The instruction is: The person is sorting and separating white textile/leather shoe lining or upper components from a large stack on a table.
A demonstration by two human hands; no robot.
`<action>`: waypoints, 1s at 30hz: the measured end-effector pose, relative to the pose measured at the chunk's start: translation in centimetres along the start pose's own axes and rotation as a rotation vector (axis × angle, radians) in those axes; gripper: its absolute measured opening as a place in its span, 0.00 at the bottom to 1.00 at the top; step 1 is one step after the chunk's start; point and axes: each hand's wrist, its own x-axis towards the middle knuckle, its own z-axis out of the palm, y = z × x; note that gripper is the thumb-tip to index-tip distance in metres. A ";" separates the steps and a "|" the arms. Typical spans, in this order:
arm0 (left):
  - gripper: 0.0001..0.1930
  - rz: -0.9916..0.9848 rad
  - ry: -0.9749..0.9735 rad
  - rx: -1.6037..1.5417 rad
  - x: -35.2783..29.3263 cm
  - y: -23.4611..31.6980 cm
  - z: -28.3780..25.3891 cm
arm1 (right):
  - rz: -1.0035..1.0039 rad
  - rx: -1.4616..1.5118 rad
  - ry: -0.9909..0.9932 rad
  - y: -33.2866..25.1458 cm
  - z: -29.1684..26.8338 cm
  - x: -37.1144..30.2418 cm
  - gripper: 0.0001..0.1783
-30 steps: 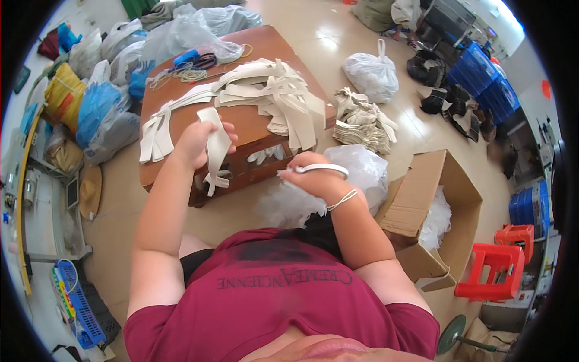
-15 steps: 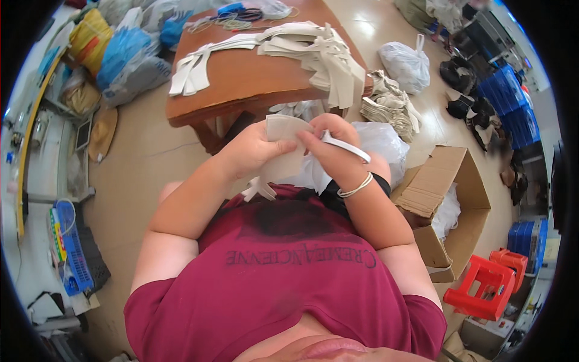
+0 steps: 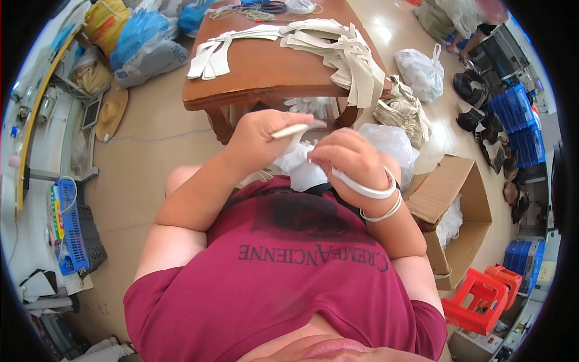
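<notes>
My left hand (image 3: 260,140) is closed on an off-white flat piece (image 3: 289,131), which is seen almost edge-on; its material is unclear. To its right, my right hand (image 3: 353,158) has its fingers bent and pressed together, apart from the piece. Whatever those fingertips may hold is hidden. A white strip (image 3: 366,189) runs across the right wrist, beside thin pale bands (image 3: 391,212). Beyond both hands, similar off-white flat pieces (image 3: 322,37) lie in a loose heap on a brown wooden table (image 3: 247,79), some hanging over its right corner.
Stacked pale pieces (image 3: 403,113) lie on the floor right of the table, near a tied white bag (image 3: 420,73). An open cardboard box (image 3: 443,187) stands to my right, with a red plastic stool (image 3: 479,301) behind it. A straw hat (image 3: 111,114) rests at left.
The off-white piece has turned from face-on to nearly edge-on in my left hand. My right hand has come away from it, and the white strip now lies lower across the wrist.
</notes>
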 end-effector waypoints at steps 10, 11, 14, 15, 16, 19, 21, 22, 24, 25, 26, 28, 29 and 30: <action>0.13 0.314 -0.040 0.166 -0.1 2.1 0.5 | 0.036 -0.148 0.357 0.7 1.1 -0.8 0.17; 0.13 0.345 -0.029 0.194 0.0 2.2 0.5 | 0.039 -0.148 0.357 0.7 1.3 -0.9 0.17; 0.15 0.364 -0.042 0.274 -0.3 2.4 0.3 | 0.023 -0.182 0.452 0.9 2.0 -1.0 0.19; 0.15 0.363 -0.043 0.273 -0.3 2.5 0.3 | 0.038 -0.185 0.475 1.0 2.3 -1.1 0.19; 0.16 0.426 -0.026 0.368 -0.3 2.6 0.2 | 0.052 -0.188 0.498 1.1 2.5 -1.2 0.20; 0.16 0.539 -0.055 0.510 -0.1 3.3 -0.4 | 0.133 -0.170 0.452 0.6 2.4 -1.4 0.21; 0.15 0.590 -0.101 0.557 0.1 3.3 -0.6 | 0.186 -0.168 0.408 0.2 2.2 -1.2 0.22; 0.15 0.597 -0.111 0.565 0.1 3.2 -0.6 | 0.238 -0.168 0.365 0.1 2.1 -1.2 0.22; 0.14 0.604 -0.122 0.572 0.1 3.1 -0.6 | 0.243 -0.182 0.357 0.6 2.2 -1.4 0.26; 0.14 0.529 -0.116 0.506 0.0 3.1 -0.5 | 0.247 -0.196 0.351 0.8 2.2 -1.5 0.30; 0.13 0.455 -0.110 0.439 0.0 3.1 -0.4 | 0.248 -0.197 0.350 0.6 2.1 -1.2 0.30; 0.13 0.399 -0.086 0.348 -0.3 2.0 -0.1 | 0.305 -0.141 0.480 0.2 2.1 -0.6 0.39; 0.12 0.346 -0.063 0.255 -0.5 1.7 0.0 | 0.304 -0.138 0.479 0.3 2.2 -0.5 0.39; 0.12 0.346 -0.064 0.254 -0.5 1.7 0.0 | 0.271 -0.141 0.485 0.4 2.1 -0.5 0.38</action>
